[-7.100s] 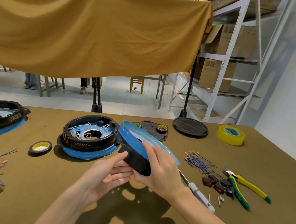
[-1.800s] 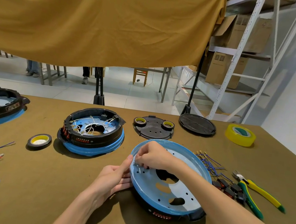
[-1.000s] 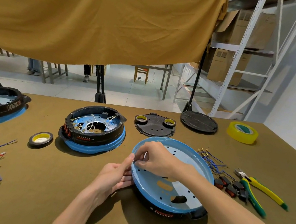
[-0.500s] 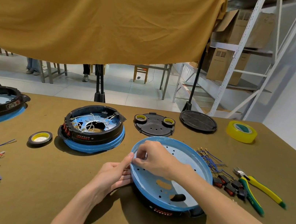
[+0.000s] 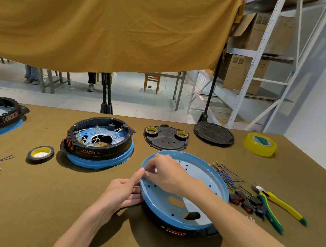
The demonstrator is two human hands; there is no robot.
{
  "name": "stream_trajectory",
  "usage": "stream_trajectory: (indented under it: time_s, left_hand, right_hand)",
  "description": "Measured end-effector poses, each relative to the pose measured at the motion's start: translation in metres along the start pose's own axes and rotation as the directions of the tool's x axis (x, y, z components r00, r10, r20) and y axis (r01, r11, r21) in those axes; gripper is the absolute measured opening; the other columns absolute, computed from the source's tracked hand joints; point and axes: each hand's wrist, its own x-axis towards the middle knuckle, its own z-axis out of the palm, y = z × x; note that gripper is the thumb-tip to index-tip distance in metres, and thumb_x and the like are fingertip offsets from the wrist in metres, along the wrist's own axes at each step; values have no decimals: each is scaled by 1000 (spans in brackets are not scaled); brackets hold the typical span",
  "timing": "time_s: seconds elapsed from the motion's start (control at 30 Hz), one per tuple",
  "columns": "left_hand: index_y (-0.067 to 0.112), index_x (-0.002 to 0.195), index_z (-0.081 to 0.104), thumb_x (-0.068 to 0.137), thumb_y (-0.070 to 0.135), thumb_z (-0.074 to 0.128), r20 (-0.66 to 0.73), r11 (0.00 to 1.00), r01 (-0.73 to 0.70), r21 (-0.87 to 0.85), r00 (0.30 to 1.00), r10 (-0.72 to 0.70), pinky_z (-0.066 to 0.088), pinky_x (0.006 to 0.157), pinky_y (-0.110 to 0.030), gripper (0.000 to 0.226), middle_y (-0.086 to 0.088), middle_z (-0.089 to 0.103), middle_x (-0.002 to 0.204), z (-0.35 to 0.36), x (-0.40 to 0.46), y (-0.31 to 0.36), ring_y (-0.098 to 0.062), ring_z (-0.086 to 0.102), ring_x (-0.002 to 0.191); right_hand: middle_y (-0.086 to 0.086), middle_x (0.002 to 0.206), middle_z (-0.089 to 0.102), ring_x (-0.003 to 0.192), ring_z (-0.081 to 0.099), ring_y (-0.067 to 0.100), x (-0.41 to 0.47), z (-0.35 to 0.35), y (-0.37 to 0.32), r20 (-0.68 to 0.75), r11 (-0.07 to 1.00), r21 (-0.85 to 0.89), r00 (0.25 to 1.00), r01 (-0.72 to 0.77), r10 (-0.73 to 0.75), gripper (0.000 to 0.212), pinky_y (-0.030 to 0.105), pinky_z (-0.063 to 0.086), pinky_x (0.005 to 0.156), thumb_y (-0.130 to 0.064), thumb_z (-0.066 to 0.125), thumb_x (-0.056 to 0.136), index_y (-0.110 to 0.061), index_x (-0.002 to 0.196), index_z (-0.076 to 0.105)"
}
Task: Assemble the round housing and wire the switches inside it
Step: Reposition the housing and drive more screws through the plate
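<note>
While both hands grip, housing between

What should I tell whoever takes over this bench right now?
Left hand: steadies the near rim of the round blue-and-black housing on the olive table.
Right hand: fingers curled inside the left rim, apparently pinching something too small to identify.
Done: another wired round housing sits behind.
Left: the black rocker switches and blue wires lie loose to the right, not yet fitted.
</note>
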Motion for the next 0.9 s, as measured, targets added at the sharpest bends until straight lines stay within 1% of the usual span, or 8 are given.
stream_trajectory:
  time_s: [0.1,0.2,0.37,0.43,0.57,0.7,0.8,0.9]
  left_hand:
    - [13,106,72,60,73,76,17,1000,-14,-13,1000,14,64,78,-33,76,-8,80,100,1,1,-2,-20,78,93]
    - [15,106,73,73,71,68,19,1000,-30,9,999,30,64,81,-32,65,-4,81,99,5,-1,-3,-17,78,93]
    - [14,111,67,98,54,56,17,999,-11,49,1000,11,61,86,-34,43,-6,79,103,9,-3,-1,-23,73,104]
    - [11,113,63,101,46,54,20,999,-1,47,1000,0,59,87,-35,38,-9,75,107,11,-6,3,-25,70,107]
    - [11,121,52,102,34,54,-29,998,-3,59,1000,5,51,98,-41,29,-9,66,109,13,-11,7,-29,61,115]
    - [15,120,53,106,38,47,-93,995,-58,85,994,66,52,85,-36,28,-3,65,102,7,-12,6,-22,61,100]
    - [15,119,53,106,39,48,-86,994,-61,91,994,69,52,73,-31,28,0,65,100,4,-12,4,-15,61,91]
    - [14,119,54,105,38,51,-72,995,-61,84,995,67,52,75,-31,28,1,64,98,2,-11,4,-14,62,91]
  right_hand:
    - [-4,103,65,88,56,9,-6,-5,2,-42,1000,25,999,-15,16,19,30,51,76,-35,63,100,-20,106,72]
    - [-6,98,66,88,58,8,-23,-19,16,-223,992,76,968,-100,115,9,32,53,80,-24,63,98,-22,101,71]
    - [-9,79,65,71,59,6,-79,-48,59,-495,887,253,736,-386,461,11,25,46,59,-14,61,97,-22,92,66]
    - [-2,88,67,77,61,15,-105,-53,76,-439,811,217,688,-543,578,11,34,50,65,-13,56,98,-20,96,64]
    - [6,112,64,104,62,28,-145,-44,90,-200,720,31,701,-694,684,14,38,52,86,-22,53,97,-18,110,57]
    - [1,107,53,102,57,23,-159,-26,83,4,690,-189,702,-699,713,32,34,45,73,-47,63,92,-22,103,47]
    - [2,97,56,86,56,23,-160,-23,81,-87,684,-160,700,-712,709,21,32,38,59,-37,61,95,-22,89,47]
    - [6,98,60,83,60,24,-158,-35,79,-327,708,-49,681,-704,655,16,33,40,63,-33,57,98,-17,96,60]
